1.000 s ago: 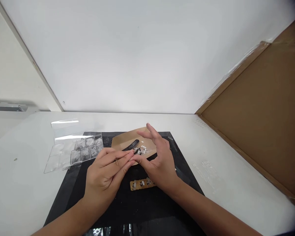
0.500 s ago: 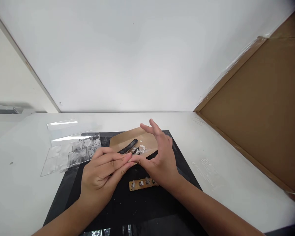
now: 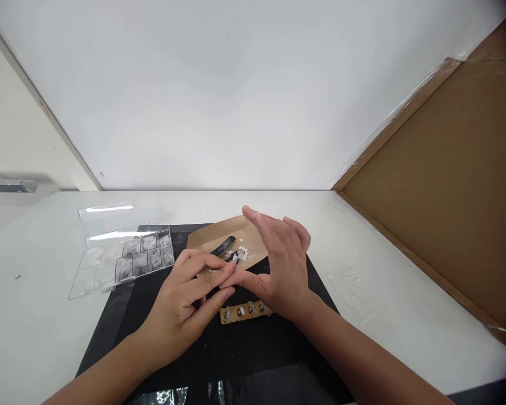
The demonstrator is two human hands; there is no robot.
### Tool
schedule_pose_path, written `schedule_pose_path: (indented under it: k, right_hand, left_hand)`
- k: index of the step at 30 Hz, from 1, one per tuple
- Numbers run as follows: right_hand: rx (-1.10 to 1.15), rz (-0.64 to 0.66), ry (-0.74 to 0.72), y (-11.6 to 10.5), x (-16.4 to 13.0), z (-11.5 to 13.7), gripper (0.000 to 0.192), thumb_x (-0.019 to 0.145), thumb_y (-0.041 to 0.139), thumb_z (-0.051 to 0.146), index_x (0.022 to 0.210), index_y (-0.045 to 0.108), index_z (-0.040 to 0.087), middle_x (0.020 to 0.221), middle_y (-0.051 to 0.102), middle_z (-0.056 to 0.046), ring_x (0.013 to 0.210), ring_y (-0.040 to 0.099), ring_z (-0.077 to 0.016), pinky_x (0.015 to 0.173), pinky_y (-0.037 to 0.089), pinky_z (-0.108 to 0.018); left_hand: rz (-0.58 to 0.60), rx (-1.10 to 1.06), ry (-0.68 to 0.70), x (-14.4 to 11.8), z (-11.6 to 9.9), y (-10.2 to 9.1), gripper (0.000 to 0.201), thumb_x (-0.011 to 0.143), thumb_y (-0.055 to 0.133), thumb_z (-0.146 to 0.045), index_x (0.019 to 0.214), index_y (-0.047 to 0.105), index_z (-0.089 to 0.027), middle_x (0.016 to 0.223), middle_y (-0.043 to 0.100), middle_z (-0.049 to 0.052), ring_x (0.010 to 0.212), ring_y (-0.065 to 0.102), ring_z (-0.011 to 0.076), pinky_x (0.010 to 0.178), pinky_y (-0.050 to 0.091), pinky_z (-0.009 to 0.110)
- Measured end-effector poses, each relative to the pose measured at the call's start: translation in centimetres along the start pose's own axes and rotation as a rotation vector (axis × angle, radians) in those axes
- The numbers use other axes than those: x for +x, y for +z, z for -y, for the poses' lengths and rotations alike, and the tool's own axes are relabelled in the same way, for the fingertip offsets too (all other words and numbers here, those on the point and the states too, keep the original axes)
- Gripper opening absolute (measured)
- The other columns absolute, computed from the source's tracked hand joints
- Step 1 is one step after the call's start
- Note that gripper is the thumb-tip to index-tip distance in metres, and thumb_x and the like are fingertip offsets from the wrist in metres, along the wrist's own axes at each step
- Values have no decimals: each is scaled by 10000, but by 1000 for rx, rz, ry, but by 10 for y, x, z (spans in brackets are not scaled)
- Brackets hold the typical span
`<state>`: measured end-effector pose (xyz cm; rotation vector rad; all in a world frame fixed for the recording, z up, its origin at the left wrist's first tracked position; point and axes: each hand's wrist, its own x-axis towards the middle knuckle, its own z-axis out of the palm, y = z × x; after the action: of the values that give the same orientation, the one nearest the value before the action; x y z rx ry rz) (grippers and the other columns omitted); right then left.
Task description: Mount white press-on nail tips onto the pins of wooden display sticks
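My left hand (image 3: 189, 301) is closed in a pinch above the black mat. Whatever lies between its fingertips is too small and hidden to name. My right hand (image 3: 280, 264) has its fingers raised and apart, while its thumb touches the left fingertips. Just below the hands lies a short wooden strip (image 3: 231, 319) bearing several shiny round holders, some with small clear or white pieces on them. Behind the fingers, a black curved nail file (image 3: 225, 246) and a small heap of white flakes (image 3: 243, 253) rest on a sheet of brown paper (image 3: 206, 235).
A clear compartment box (image 3: 122, 273) with pale nail-tip-like pieces overlaps the left of the black mat (image 3: 244, 365), its transparent lid (image 3: 105, 216) behind. Faint clear pieces (image 3: 349, 287) lie on the white table at right. A cardboard panel (image 3: 447, 197) stands along the right side.
The fingers of my right hand have shifted right and tilted, spreading more. My left fingertips have moved slightly right and loosened a little, still meeting the right thumb.
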<state>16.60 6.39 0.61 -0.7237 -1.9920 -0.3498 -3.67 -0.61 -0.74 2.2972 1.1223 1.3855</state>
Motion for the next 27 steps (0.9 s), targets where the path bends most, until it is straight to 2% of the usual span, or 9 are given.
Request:
schedule_pose_path:
  k: [3, 8, 12, 18, 21, 24, 27]
  right_hand:
    - [-22, -12, -56, 0, -1, 2, 642, 1069, 623, 438, 1626, 379, 231, 1502, 672, -96, 1339, 664, -253, 1248, 318, -451]
    - [4, 26, 30, -4, 1, 2, 554, 1059, 622, 455, 1554, 474, 257, 1534, 642, -95, 1342, 665, -274, 1274, 297, -480]
    - [22, 39, 104, -7, 4, 1, 512, 1055, 623, 470, 1510, 507, 266, 1529, 640, -104, 1344, 662, -288, 1300, 264, -523]
    - [44, 110, 140, -6, 2, -1, 518, 1045, 635, 521, 1494, 528, 284, 1559, 610, -99, 1375, 637, -300, 1321, 221, -563]
    - [64, 117, 145, -5, 1, -4, 457, 1016, 693, 530, 1406, 620, 303, 1536, 632, -82, 1364, 643, -305, 1313, 217, -581]
    - [65, 79, 127, -3, 1, -9, 254, 988, 760, 476, 1203, 745, 342, 1442, 701, -43, 1297, 683, -287, 1283, 247, -572]
    - [118, 56, 113, 0, 1, -15, 52, 973, 799, 384, 972, 789, 333, 1124, 809, 6, 1094, 746, -233, 1202, 352, -513]
  left_hand:
    - [23, -21, 10, 0, 2, -1, 377, 1043, 633, -116, 1389, 713, -242, 1164, 714, 69, 1115, 600, 201, 988, 513, 369]
    - [51, -37, -3, 3, 4, -4, 405, 1031, 651, -117, 1416, 694, -237, 1201, 737, 68, 1118, 628, 199, 966, 529, 356]
    - [-22, -27, 44, 7, 7, -6, 398, 1032, 630, -71, 1373, 727, -254, 1148, 787, 44, 1041, 660, 184, 927, 533, 360]
    - [-66, 31, 89, 7, 11, -6, 314, 980, 729, -81, 1242, 790, -244, 1080, 830, 10, 976, 693, 175, 873, 574, 354]
    - [-104, 76, 95, 6, 12, -6, 254, 960, 761, -87, 1161, 810, -236, 1018, 842, -9, 966, 715, 170, 866, 593, 349]
    - [-126, 112, 100, 6, 11, -7, 178, 931, 806, -114, 1071, 820, -223, 944, 844, -21, 934, 727, 171, 862, 609, 351]
    - [-147, 168, 108, 6, 11, -9, 115, 922, 823, -137, 1005, 819, -217, 871, 833, -33, 839, 727, 153, 801, 614, 327]
